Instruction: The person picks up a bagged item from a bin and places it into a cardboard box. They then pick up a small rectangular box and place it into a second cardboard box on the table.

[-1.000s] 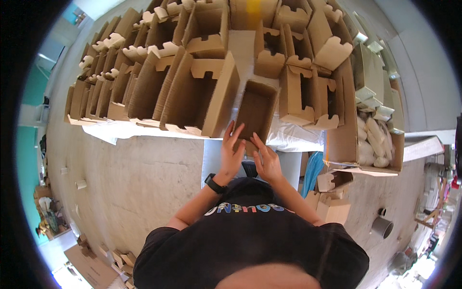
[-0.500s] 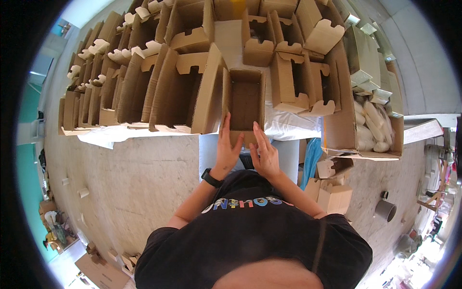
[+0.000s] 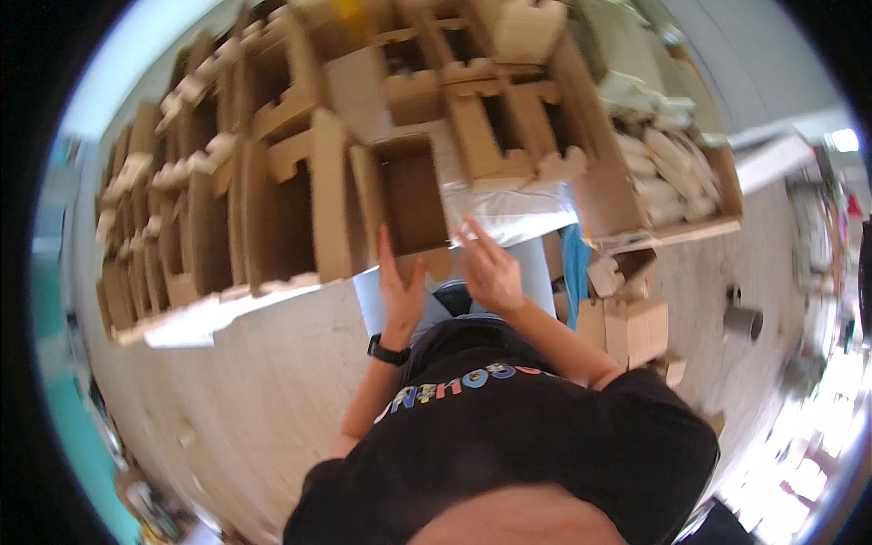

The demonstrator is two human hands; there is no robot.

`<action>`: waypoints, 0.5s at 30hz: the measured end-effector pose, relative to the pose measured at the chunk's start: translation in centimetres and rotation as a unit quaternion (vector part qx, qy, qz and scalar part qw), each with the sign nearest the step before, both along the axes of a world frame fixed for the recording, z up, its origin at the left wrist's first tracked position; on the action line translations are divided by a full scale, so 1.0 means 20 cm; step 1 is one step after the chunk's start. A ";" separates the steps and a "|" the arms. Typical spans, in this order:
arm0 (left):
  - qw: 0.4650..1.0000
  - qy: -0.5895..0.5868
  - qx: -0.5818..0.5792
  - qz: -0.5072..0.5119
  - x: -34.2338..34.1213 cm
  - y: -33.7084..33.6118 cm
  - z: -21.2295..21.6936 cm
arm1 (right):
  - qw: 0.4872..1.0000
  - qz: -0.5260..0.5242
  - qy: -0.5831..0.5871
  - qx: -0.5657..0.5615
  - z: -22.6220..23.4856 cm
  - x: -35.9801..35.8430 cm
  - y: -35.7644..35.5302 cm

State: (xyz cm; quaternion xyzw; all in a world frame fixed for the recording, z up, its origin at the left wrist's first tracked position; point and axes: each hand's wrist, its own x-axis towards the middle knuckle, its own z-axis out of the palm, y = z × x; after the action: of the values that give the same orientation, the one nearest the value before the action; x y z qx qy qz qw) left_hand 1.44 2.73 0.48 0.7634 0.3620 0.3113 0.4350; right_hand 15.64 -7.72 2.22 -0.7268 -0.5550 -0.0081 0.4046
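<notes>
An open-topped brown cardboard box [image 3: 413, 204] stands in front of me at the table's near edge, and its inside looks bare. Against its near left corner rests my left hand [image 3: 400, 295], fingers stretched upward and holding nothing. My right hand [image 3: 490, 272] is just off the box's near right corner, fingers extended and a little blurred, with nothing in it. A notched cardboard flap [image 3: 439, 263] shows at the box's near side between my hands.
Rows of similar open boxes [image 3: 282, 218] fill the left side of the table. More boxes [image 3: 490, 136] stand to the right. A large carton [image 3: 672, 186] there holds pale wrapped bundles. Blue plastic [image 3: 574, 272] hangs by the edge, near cartons [image 3: 636, 327] below.
My right hand has come away from the box's front and shifted slightly right. My left hand stays at the left corner. The whole view has tilted.
</notes>
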 end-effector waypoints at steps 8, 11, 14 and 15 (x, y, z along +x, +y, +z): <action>0.992 -0.086 -0.092 -0.026 0.07 -0.04 0.07 | 0.999 0.007 0.000 0.033 0.05 0.06 0.05; 0.991 -0.090 -0.097 -0.025 0.08 -0.05 0.05 | 0.998 -0.038 0.031 0.044 0.03 0.07 0.01; 0.992 -0.062 -0.109 -0.029 0.05 -0.03 0.04 | 0.995 -0.070 0.070 0.030 -0.02 0.10 -0.02; 0.993 -0.045 -0.106 -0.028 0.04 -0.02 0.05 | 0.993 -0.076 0.086 0.018 -0.02 0.10 -0.03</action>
State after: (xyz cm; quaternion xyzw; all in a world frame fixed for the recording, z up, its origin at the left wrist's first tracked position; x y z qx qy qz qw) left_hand 2.29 2.29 1.41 0.7078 0.3518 0.2929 0.5380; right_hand 17.71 -8.29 1.72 -0.7573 -0.4613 0.0139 0.4621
